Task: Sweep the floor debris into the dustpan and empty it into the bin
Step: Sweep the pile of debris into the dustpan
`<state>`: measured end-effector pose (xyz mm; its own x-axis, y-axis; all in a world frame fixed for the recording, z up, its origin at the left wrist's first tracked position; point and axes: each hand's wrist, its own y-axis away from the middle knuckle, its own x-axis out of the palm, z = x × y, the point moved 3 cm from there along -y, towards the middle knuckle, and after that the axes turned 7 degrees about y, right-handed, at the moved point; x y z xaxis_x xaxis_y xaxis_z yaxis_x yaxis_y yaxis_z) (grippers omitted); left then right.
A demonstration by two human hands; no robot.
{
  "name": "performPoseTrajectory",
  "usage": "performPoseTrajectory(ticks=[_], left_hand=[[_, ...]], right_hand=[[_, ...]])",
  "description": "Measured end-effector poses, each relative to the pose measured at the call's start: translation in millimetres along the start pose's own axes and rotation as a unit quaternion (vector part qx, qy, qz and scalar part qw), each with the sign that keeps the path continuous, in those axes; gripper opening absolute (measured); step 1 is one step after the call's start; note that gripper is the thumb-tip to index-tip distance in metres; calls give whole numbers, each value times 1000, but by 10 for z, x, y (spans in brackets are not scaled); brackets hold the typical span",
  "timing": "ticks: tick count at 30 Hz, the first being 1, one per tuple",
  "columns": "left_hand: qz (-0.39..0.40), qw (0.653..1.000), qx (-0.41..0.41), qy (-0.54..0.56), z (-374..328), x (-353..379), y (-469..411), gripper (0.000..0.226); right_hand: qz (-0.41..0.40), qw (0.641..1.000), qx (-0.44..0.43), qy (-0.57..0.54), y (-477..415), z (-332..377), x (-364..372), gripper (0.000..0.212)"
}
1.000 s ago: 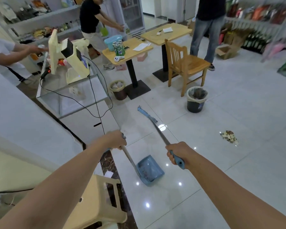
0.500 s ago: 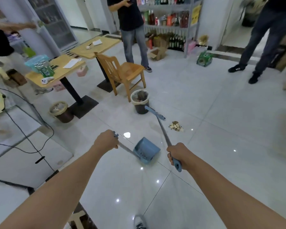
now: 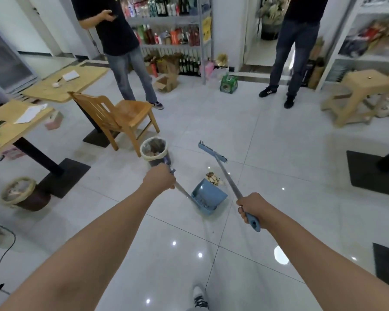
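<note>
We have closed in on the debris [image 3: 213,177]: well ahead of us a second ago, it now lies on the floor touching the open mouth of the dustpan [image 3: 208,196]. Our left hand [image 3: 159,178] wraps the dustpan's handle, our right hand [image 3: 253,208] clenches the broom [image 3: 212,152], whose head hovers beyond the pile, ready to pull it in; the bin [image 3: 154,149] waits just left.

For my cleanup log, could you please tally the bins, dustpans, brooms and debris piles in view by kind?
Bins: 2 (bin, bin)
Dustpans: 1 (dustpan)
Brooms: 1 (broom)
Debris piles: 1 (debris)
Total: 5
</note>
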<state>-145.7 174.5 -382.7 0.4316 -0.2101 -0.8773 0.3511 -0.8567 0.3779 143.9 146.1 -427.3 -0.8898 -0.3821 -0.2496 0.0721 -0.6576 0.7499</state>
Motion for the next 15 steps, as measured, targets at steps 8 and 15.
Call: performPoseTrajectory(ticks=[8,15], left_hand=[[9,999,43,0,-281,-246,-605,29],[8,999,35,-21,-619,-300,-1105,24]], right_hand=[[-14,999,6,-46,-190,419,73,10],[-10,1000,29,-4,-574,813,-193,12]])
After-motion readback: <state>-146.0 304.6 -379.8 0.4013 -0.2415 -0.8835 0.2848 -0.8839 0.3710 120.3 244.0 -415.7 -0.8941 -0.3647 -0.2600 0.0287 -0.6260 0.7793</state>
